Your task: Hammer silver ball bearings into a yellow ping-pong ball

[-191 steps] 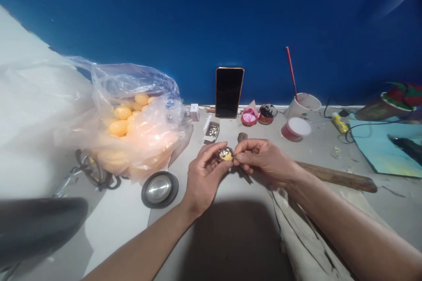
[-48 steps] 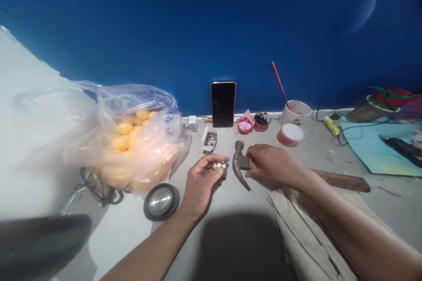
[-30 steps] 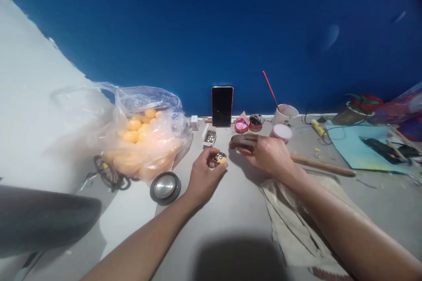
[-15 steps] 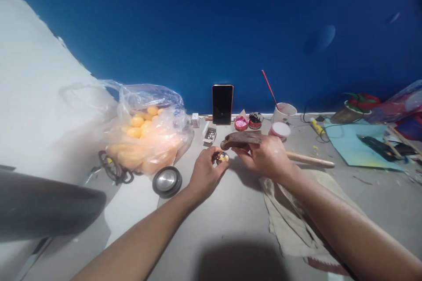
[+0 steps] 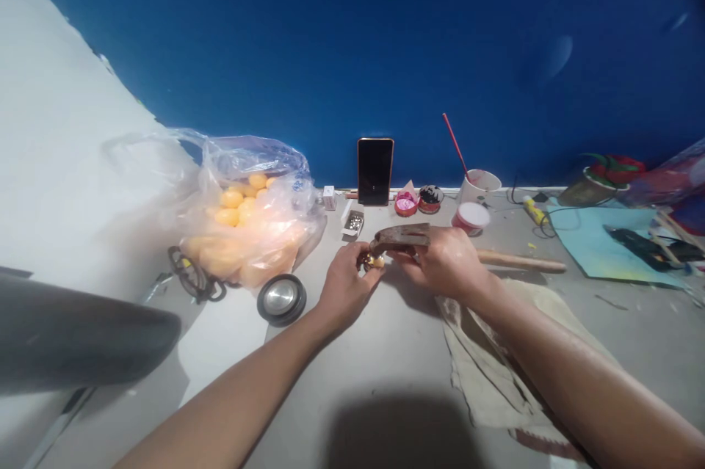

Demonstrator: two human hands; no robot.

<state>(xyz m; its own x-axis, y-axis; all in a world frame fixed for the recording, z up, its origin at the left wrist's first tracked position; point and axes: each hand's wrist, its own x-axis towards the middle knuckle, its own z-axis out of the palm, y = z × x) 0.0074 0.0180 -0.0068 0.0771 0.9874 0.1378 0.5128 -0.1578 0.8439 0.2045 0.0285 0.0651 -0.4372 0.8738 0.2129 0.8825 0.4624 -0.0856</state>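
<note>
Within the left hand [image 5: 346,285]: one small yellow ball [image 5: 376,263], shiny-spotted, pinched between thumb and fingers. Right hand [image 5: 452,260]: closed around claw hammer [image 5: 399,236] near its head; handle extending rightward beyond the grip. Hammer's blunt end: left of the right grip, just over the ball, contact unclear. Open carton [image 5: 352,224], silvery bits inside: just beyond the left grip.

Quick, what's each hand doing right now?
Left hand: closed, holding the small yellow ball.
Right hand: closed, holding the hammer.
</note>
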